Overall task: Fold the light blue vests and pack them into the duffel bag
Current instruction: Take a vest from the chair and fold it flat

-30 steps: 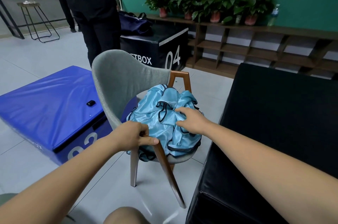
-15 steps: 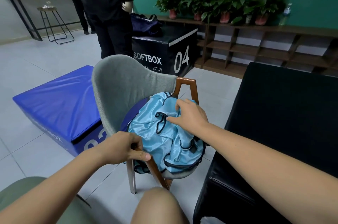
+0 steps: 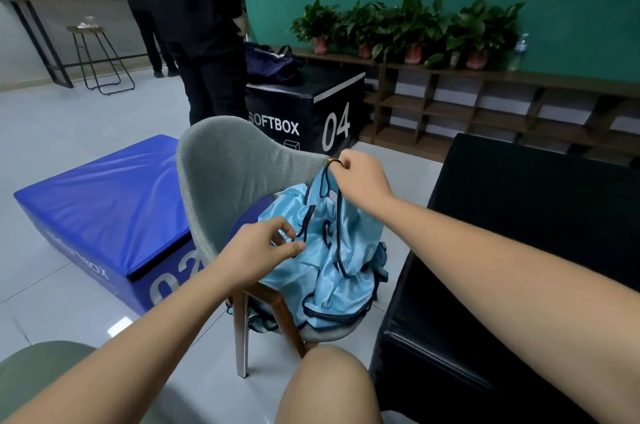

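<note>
A heap of light blue vests (image 3: 332, 271) with dark trim lies on the seat of a grey chair (image 3: 225, 181). My right hand (image 3: 360, 177) pinches the dark strap of one vest and holds it up above the heap, near the chair's wooden arm. My left hand (image 3: 263, 250) rests at the heap's left edge, thumb and fingers closing on the blue fabric. A dark navy duffel bag (image 3: 270, 63) sits on the black box marked 04 (image 3: 311, 118), behind the chair.
A black padded table (image 3: 519, 250) fills the right side. A blue soft box (image 3: 100, 209) lies left of the chair. A person in black (image 3: 201, 42) stands by the black box. Potted plants (image 3: 408, 28) line a wooden shelf. My knee (image 3: 325, 385) is below.
My right hand has lifted off the heap, pulling one vest up by its strap. My left hand moved from the chair's front edge onto the fabric. The view shifted closer.
</note>
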### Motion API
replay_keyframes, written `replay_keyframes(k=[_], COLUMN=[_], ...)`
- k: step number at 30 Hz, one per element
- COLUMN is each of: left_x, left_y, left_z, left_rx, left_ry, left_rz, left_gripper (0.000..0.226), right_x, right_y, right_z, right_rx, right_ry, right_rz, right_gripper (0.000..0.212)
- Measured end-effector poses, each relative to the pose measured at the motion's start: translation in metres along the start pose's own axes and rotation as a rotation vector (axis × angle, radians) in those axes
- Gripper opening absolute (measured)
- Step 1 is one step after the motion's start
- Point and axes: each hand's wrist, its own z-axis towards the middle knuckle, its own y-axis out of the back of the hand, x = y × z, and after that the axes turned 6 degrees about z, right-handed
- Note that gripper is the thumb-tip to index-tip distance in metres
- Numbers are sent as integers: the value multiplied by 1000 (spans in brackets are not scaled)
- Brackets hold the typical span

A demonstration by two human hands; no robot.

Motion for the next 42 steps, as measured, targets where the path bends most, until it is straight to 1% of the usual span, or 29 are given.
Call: replay_keyframes(k=[3,6,9,13,17,20,23,25,27,29,31,34,38,40,42], left_x=[-39,-77,-104,-134,-163,-183,-198,-210,-224,-240,-254,-271,-292,-307,-324], left_y=[-6,-10,-16,-19,-17,-18,-25,-30,-31,-24,-10,17,49,59,64], left_z=[10,17,21,16,8,1,-6,-13,-21,-31,-40,-49,-55,-60,-63], left_rx=[-83,-115,-137,-160,-155,-138,-96,-45,-2,-27,-102,-155,-166,-131,-56], left_ry=[-54,-98,-183,-229,-252,-260,-280,-300,-338,-382,-418,-425,-458,-471,-475], left_rz=[-88,-172,-123,-88,-125,-113,-41,-17,-33,-53,-83,-119,-214,-299,-378], left_gripper=[31,41,60,70,66,63,38,43,35,21,12,17,20,21,21], right_x=[28,53,74,100,118,130,137,139,139,136,130,115,87,74,62], right_y=[50,96,142,202,252,285,314,333,352,374,398,435,477,493,505], right_z=[2,-3,-15,-34,-60,-81,-102,-116,-128,-142,-154,-172,-194,-205,-214], right_rx=[-55,-85,-133,-194,-254,-284,-315,-334,-356,-389,-434,-504,-601,-622,-601], right_ry=[17,-8,-25,-29,-31,-7,3,1,-4,-25,-46,-85,-175,-226,-257], right_rz=[59,152,234,276,335,364,398,420,418,400,391,395,466,524,628], right_gripper=[40,33,27,26,26,20,16,17,20,19,16,10,13,14,14])
